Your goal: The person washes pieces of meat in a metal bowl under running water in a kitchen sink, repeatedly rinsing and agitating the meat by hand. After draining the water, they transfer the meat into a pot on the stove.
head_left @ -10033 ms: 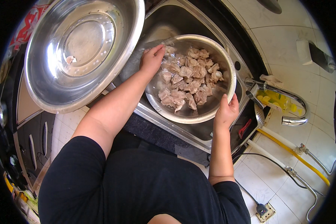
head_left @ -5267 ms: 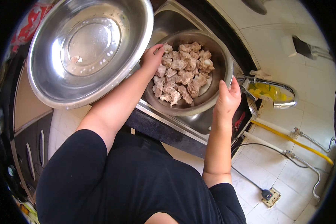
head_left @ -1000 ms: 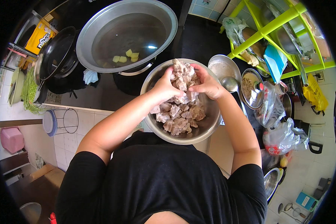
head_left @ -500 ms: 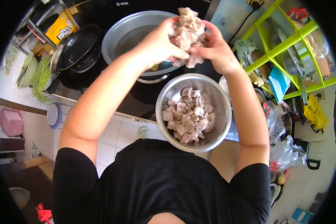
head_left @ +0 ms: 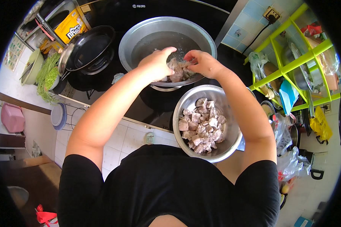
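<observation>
Both hands, the left hand (head_left: 157, 64) and right hand (head_left: 201, 62), cup a clump of raw meat chunks (head_left: 177, 70) over the wok (head_left: 140, 36); wet, soft and slippery, they look best scooped from beneath.

Bright daylight floods my kitchen; sharp at centre, glare on the steel bowl (head_left: 231, 145), fisheye edges bent, corners black.

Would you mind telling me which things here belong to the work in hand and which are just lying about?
In use:
- left hand and right hand, holding meat pieces
- large steel pot with water
- steel bowl of cut meat

Lying about:
- black pan
- green beans
- pink basin
- green rack
</observation>
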`<action>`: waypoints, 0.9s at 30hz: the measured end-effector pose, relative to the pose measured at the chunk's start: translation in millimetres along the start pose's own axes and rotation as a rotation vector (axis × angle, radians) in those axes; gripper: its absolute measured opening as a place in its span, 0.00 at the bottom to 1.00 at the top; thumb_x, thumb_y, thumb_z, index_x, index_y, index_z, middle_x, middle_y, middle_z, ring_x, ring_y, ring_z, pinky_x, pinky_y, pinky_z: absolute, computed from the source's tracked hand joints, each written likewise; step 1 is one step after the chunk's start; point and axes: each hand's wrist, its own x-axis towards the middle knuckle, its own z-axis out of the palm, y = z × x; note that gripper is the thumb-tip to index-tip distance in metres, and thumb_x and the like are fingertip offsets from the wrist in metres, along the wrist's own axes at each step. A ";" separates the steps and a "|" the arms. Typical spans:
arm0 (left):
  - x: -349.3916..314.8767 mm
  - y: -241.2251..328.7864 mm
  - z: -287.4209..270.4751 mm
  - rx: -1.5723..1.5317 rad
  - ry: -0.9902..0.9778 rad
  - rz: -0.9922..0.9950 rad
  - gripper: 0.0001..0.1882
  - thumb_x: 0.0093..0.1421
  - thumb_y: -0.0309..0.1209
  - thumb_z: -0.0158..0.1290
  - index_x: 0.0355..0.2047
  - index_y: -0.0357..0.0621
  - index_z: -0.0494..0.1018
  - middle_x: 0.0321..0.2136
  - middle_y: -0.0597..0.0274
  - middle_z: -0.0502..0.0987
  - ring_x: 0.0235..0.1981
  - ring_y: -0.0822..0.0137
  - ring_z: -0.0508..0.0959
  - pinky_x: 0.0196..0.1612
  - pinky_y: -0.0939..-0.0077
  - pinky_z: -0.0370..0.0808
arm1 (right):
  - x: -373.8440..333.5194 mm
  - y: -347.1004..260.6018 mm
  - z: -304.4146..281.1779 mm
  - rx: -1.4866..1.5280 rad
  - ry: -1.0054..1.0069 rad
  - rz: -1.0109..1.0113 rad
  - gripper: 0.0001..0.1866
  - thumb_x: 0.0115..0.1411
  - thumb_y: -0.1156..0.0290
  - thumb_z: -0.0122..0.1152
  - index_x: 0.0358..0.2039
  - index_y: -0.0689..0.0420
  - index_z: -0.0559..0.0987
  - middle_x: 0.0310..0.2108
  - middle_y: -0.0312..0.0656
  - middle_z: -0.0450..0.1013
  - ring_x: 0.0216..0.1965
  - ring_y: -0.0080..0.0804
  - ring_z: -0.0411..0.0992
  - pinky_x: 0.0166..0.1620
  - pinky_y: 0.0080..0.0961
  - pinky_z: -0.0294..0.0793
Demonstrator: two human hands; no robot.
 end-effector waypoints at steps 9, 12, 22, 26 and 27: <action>-63.6 63.3 7.9 -0.597 -0.085 0.202 0.22 0.53 0.22 0.52 0.49 0.41 0.64 0.41 0.61 0.67 0.36 0.75 0.70 0.38 0.83 0.71 | -117.4 27.2 -19.8 0.303 0.336 0.117 0.13 0.54 0.69 0.56 0.39 0.61 0.74 0.34 0.40 0.73 0.37 0.23 0.69 0.41 0.20 0.69; -66.4 53.4 72.8 -0.813 -0.389 0.006 0.26 0.54 0.28 0.53 0.53 0.39 0.59 0.46 0.54 0.66 0.47 0.64 0.67 0.49 0.71 0.67 | -165.1 77.0 13.5 0.356 0.180 0.453 0.22 0.54 0.62 0.56 0.47 0.61 0.69 0.40 0.42 0.71 0.42 0.26 0.68 0.45 0.22 0.68; -14.3 54.0 212.7 -0.568 -0.525 -0.365 0.59 0.35 0.32 0.66 0.63 0.54 0.39 0.60 0.44 0.46 0.60 0.48 0.49 0.58 0.60 0.52 | -182.2 112.4 80.8 0.885 0.084 1.047 0.51 0.43 0.56 0.67 0.62 0.47 0.45 0.57 0.47 0.56 0.56 0.43 0.57 0.50 0.55 0.57; 7.6 41.3 222.5 -0.442 -0.593 -0.195 0.59 0.29 0.20 0.64 0.62 0.54 0.43 0.56 0.44 0.55 0.57 0.52 0.56 0.56 0.61 0.57 | -168.3 123.6 78.0 0.993 -0.043 0.859 0.55 0.38 0.66 0.70 0.62 0.50 0.45 0.54 0.50 0.59 0.52 0.44 0.61 0.47 0.51 0.64; 11.6 34.8 225.6 -0.496 -0.606 -0.141 0.59 0.29 0.19 0.64 0.61 0.53 0.44 0.55 0.44 0.56 0.57 0.53 0.58 0.56 0.61 0.58 | -164.3 127.8 78.7 1.030 -0.070 0.812 0.55 0.38 0.67 0.70 0.62 0.51 0.44 0.53 0.50 0.59 0.51 0.44 0.62 0.46 0.49 0.65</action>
